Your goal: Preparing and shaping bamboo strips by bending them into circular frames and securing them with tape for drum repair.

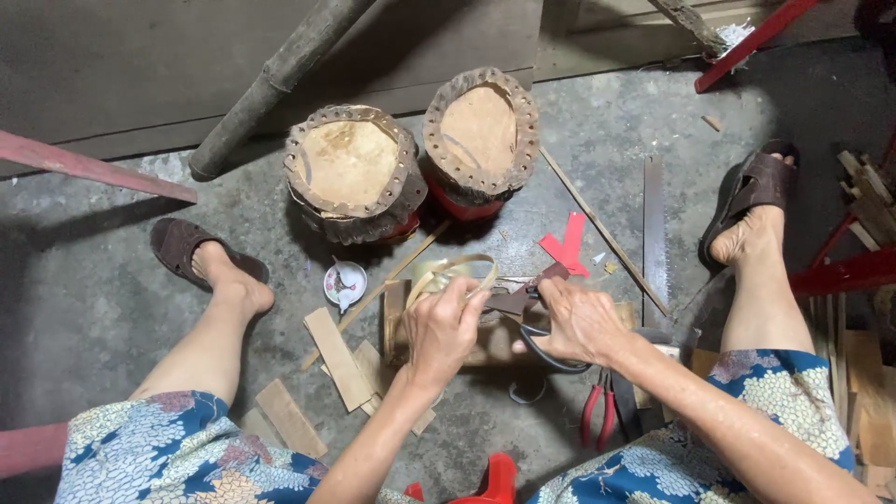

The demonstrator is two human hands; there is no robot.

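Ahead of my hands: two drums (353,173) (481,131) block forward reach. Left: small dish (344,283), wood offcuts (336,359) litter floor (112,299). Right: saw blade (653,233), thin stick (602,229). Below right hand (579,322): red pliers (597,420). Open floor far left, beyond my foot (229,280).

A pale bamboo strip (457,273) curls in a loop above the wooden block (485,350), while black-handled scissors (537,322) (blades hidden) lie against a brown leather scrap (523,297).

The right hand (581,322) covers the scissors' (541,350) upper handles; the red stool (490,481) is cut off at the bottom edge.
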